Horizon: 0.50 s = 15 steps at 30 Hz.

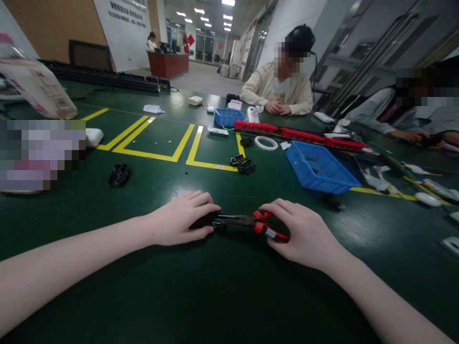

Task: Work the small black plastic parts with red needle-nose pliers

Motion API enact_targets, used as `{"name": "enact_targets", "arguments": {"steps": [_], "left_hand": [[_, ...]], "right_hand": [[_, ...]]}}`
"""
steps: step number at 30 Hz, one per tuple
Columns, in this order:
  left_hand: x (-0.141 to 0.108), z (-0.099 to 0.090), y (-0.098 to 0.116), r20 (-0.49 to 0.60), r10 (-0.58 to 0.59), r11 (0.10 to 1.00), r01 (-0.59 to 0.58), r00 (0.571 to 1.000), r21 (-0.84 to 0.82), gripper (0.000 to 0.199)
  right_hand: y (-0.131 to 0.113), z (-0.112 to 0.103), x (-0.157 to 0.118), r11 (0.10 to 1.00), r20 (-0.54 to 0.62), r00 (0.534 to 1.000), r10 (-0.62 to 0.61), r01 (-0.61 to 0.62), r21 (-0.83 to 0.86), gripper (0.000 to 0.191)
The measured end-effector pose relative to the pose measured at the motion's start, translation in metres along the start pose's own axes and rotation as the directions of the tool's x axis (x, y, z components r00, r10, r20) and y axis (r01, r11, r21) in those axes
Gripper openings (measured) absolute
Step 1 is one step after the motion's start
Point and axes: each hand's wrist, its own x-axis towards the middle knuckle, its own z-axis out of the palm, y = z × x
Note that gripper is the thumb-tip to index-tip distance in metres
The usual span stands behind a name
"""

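Two bare forearms come in from the bottom edge, w/ both hands meeting at mid-frame on the green surface (229,296). Left hand (179,220) lies palm-down, fingers curled and pressed over a small black part (210,221), pinning it to the surface; only the part's right end shows past the fingertips. Right hand (304,234) is wrapped round the red-handled pliers (251,222), fingers closed on the grips, nose pointing left. Plier tips touch the black part just beside the left fingertips; can't tell if the tips are clamped on it or only resting against it.

Step in hand, as I read it: holding the part steady while the pliers work on its end, i.e. mid-grip, not yet pulled or bent. Next move prob. calls for a firm squeeze on the handles, left hand keeping the part flat so it doesn't twist or skid.

Further out: more black parts (243,164) lie near the yellow tape lines (158,143), one more (120,174) off to the left. A blue bin (319,169) sits to the right, well apart from the hands, w/ a long red strip (297,134) behind it, a white ring (266,143) near that, and a smaller blue tray (229,117) farther back. Two other people sit at the far side, their hands on the surface, away from this work.
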Motion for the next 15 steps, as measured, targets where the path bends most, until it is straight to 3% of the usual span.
{"name": "enact_targets", "arguments": {"steps": [8, 12, 15], "left_hand": [[0.000, 0.002, -0.005, -0.034, 0.049, 0.999, -0.049, 0.998, 0.015, 0.041], [0.002, 0.004, -0.010, -0.062, 0.117, 0.992, -0.113, 0.991, 0.059, 0.040], [0.003, 0.008, -0.016, -0.102, 0.187, 0.977, -0.173, 0.977, 0.128, 0.038]], "right_hand": [[0.004, -0.002, 0.001, 0.995, -0.031, 0.997, -0.066, 0.064, -0.071, 0.042], [0.014, 0.004, 0.001, 0.983, -0.110, 0.982, -0.156, 0.143, -0.117, 0.039], [0.024, 0.013, 0.002, 0.981, -0.158, 0.977, -0.145, 0.121, -0.148, 0.038]]}}
